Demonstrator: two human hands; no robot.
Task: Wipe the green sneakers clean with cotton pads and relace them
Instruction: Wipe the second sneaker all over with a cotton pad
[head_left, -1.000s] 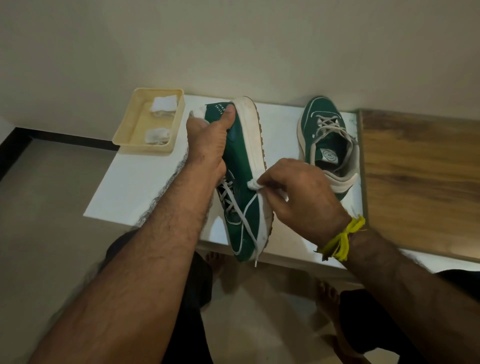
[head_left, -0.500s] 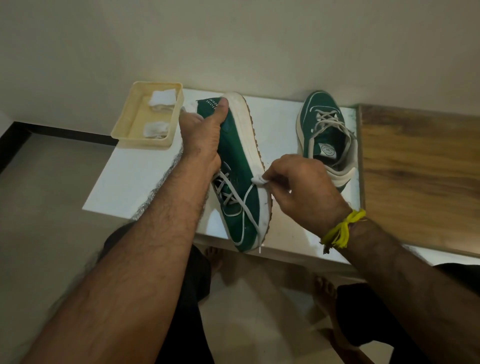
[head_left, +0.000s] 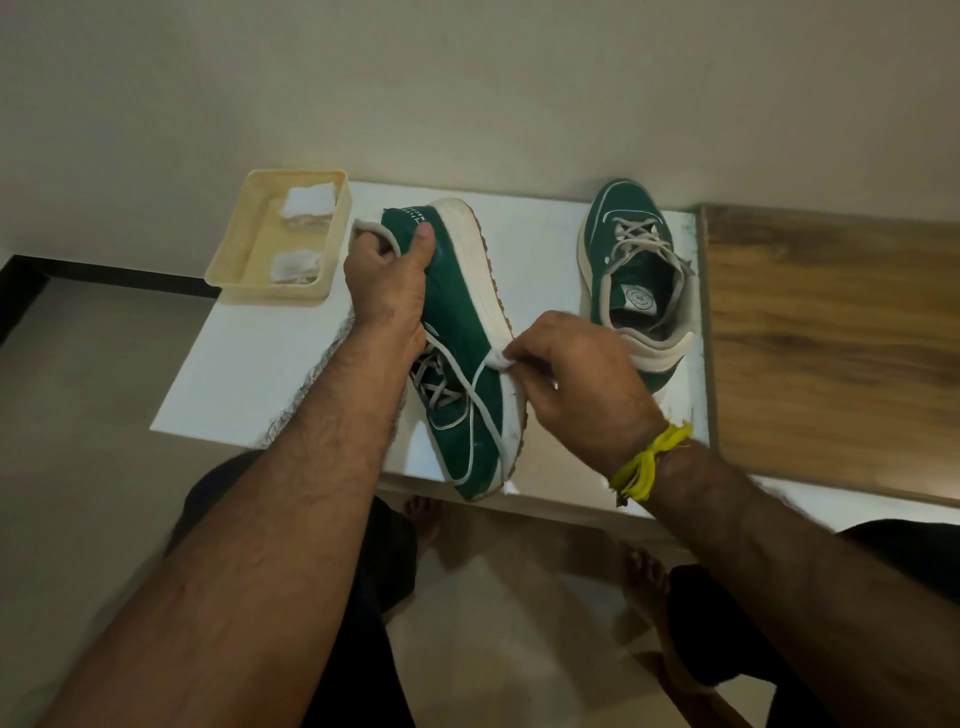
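The held green sneaker (head_left: 457, 332) has small white letters printed on its heel, but they are too small to read. The far right sneaker (head_left: 631, 270) has a round insole logo, also not readable.

— Green sneaker (head_left: 457, 332) on its side: matt cloth upper, like canvas or suede, with smooth off-white rubber along the sole edge, slightly scuffed. Flat woven laces (head_left: 441, 384), greyish.

— Same cloth on the other sneaker (head_left: 631, 270), plus a padded pale collar and a printed fabric label on the tongue. And the white wad (head_left: 500, 358)?

— Soft, fluffy cotton, pinched at the rubber edge. Two more cotton pads (head_left: 306, 228) in the tray (head_left: 332, 260): cream plastic, faintly glossy.

— Desk (head_left: 249, 374)?

— Smooth white, a mild sheen. Beside it, wood-grain panel (head_left: 831, 338), brown, satin finish.

— Wrist thread (head_left: 649, 457)?

— Bright yellow yarn, frayed ends. Wall (head_left: 467, 78) matt, plain paint. Floor (head_left: 78, 415) smooth, pale.
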